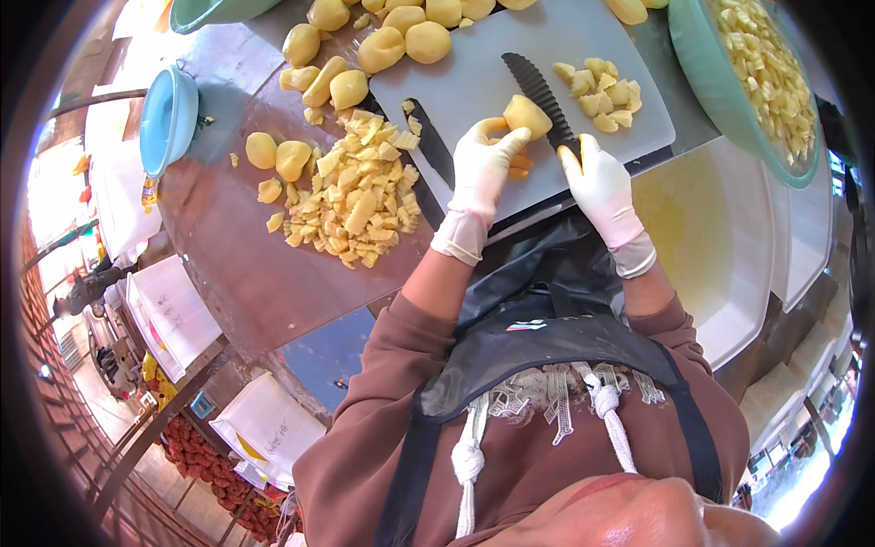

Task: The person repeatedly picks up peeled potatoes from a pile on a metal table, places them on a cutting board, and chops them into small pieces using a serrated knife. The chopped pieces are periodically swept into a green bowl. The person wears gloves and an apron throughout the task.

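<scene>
Both my hands wear white gloves and work over a pale cutting board point(456, 82). In my left hand point(485, 164) is a peeled potato point(528, 116), pinched between thumb and fingers just above the board. My right hand point(597, 187) grips the handle of a dark knife with a wavy blade point(534, 91). The blade points up and away, beside the potato's right side. Cut potato chunks point(602, 93) lie on the board right of the knife. A big pile of potato pieces point(351, 196) spreads over the table left of the board.
Whole peeled potatoes point(383, 47) cluster along the board's far left edge. At the far right stands a green basin point(720, 100) full of cut pieces, with a white tub point(756, 273) nearer me. A blue basin point(169, 118) sits at the table's left edge.
</scene>
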Demonstrator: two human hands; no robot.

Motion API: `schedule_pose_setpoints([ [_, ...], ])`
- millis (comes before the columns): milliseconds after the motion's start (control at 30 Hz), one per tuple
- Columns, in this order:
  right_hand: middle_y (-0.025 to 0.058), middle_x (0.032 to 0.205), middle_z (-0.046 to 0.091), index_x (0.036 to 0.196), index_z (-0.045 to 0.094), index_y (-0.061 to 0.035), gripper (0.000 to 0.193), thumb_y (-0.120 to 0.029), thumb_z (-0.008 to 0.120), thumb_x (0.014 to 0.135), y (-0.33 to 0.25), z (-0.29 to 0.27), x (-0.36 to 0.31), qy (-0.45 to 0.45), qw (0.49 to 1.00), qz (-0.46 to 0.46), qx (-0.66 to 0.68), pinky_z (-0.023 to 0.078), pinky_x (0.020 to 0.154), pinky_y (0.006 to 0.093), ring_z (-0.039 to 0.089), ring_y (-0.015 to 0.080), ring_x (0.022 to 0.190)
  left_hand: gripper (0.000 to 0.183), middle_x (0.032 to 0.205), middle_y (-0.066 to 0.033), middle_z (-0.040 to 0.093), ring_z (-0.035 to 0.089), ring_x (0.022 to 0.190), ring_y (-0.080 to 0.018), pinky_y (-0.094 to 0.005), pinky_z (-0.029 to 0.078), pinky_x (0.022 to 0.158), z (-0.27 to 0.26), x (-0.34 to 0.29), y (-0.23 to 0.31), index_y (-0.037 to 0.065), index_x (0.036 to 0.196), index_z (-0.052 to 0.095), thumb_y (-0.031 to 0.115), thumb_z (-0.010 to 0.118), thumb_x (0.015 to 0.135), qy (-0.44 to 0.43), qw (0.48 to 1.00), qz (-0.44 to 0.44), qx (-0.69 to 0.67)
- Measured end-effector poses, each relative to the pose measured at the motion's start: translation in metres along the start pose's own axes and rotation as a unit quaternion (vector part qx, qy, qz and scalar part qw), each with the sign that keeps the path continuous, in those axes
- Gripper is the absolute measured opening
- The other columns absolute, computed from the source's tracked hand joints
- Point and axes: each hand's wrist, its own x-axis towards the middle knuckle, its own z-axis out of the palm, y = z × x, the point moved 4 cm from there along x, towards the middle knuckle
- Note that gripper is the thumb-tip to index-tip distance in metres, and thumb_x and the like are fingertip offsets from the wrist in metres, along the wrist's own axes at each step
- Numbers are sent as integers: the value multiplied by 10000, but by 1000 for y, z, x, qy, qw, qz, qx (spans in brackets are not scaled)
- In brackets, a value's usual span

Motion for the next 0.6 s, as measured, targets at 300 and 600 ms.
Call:
schedule_pose_setpoints([
  [300,179,686,645,970,534,-35,270,-303,555,947,8,-8,-2,-8,999,-28,-40,498,539,460,641,368,614,388,788,-115,679,641,587,-142,-268,517,520,10,11,10,-46,1117,615,194,735,837,36,993,97,59],
  [600,134,660,640,932,543,-45,246,-288,582,939,-14,-21,-12,59,995,-20,-79,492,486,395,641,314,569,417,845,-143,678,676,655,-176,-269,546,549,4,10,3,-107,1135,582,173,724,860,42,997,33,46],
])
